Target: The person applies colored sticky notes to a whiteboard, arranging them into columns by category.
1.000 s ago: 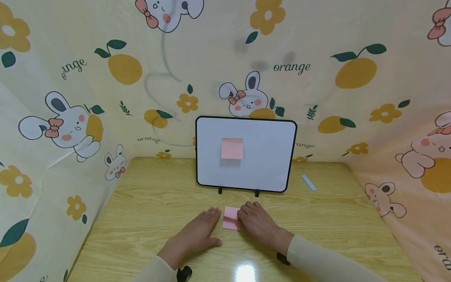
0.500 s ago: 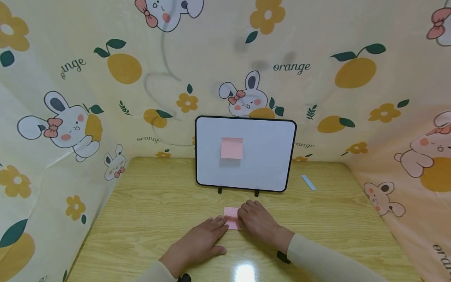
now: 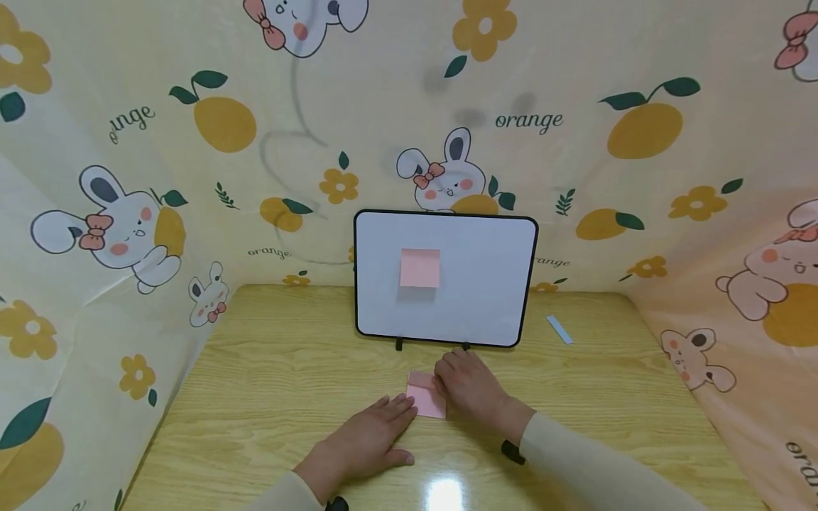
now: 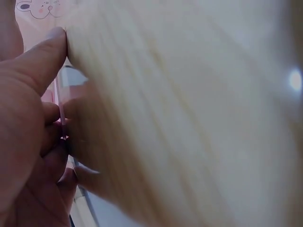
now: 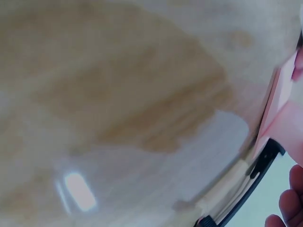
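Observation:
A pad of pink sticky notes lies on the wooden table in front of the whiteboard. My left hand lies flat with straight fingers, its fingertips holding down the pad's left edge. At the pad's far right corner, my right hand has its fingers curled and pinches the top sticky note. That sticky note bends up away from the pad in the right wrist view, near the right hand's fingers. The left wrist view shows the left thumb stretched out over the table; the pad is mostly hidden there.
A black-framed whiteboard stands on small feet behind the hands, with one pink sticky note stuck on it. To its right a pale blue strip lies on the table. Patterned cloth surrounds the back and sides.
My left hand has slid right onto the pad's left edge. My right hand has moved away toward the whiteboard, and the sheet's edge has lifted with it.

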A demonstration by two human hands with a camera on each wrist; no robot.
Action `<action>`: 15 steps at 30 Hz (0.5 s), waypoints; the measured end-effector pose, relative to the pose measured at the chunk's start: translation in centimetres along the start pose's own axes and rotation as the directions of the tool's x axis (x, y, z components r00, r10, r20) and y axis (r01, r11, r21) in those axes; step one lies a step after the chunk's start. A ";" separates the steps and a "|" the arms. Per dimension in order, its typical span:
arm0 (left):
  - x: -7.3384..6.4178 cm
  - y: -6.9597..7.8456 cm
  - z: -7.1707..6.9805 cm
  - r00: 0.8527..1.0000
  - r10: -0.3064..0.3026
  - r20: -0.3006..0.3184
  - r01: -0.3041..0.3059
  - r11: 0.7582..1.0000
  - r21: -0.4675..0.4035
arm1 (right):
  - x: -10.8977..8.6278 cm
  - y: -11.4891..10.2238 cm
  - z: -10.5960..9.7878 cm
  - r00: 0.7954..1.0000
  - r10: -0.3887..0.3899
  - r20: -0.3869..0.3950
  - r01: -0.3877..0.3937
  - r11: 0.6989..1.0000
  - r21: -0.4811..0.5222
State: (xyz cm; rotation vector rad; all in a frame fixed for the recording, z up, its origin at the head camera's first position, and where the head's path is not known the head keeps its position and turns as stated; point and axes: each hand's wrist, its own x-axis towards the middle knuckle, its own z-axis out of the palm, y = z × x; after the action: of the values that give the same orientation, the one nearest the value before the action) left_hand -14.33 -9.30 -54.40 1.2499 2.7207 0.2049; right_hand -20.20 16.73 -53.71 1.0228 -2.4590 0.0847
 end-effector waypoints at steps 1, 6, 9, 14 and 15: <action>0.0 0.0 0.0 1.000 -0.002 0.002 0.002 1.000 -0.006 | 0.1 0.2 0.1 1.000 0.002 -0.006 -0.002 1.000 0.000; 0.0 0.1 -0.2 1.000 -0.009 0.012 0.010 1.000 -0.025 | 0.7 1.0 0.4 0.999 0.020 -0.027 -0.020 1.000 -0.004; 0.0 0.1 -0.1 1.000 -0.009 0.013 0.009 1.000 -0.028 | 0.9 1.2 0.5 0.999 0.042 -0.011 -0.043 0.999 -0.017; 0.0 0.1 0.0 1.000 -0.012 0.023 0.013 0.999 -0.043 | 1.3 1.5 0.7 0.995 0.088 0.043 -0.087 0.996 -0.020; 0.0 0.1 0.1 1.000 -0.014 0.025 0.015 0.999 -0.044 | 1.4 1.5 0.8 0.994 0.096 0.051 -0.095 0.995 -0.024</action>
State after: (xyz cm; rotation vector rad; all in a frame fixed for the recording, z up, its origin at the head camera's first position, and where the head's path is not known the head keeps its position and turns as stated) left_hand -14.28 -9.22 -54.45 1.2130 2.6880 0.2445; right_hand -22.38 16.77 -53.59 0.9095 -2.5501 0.0633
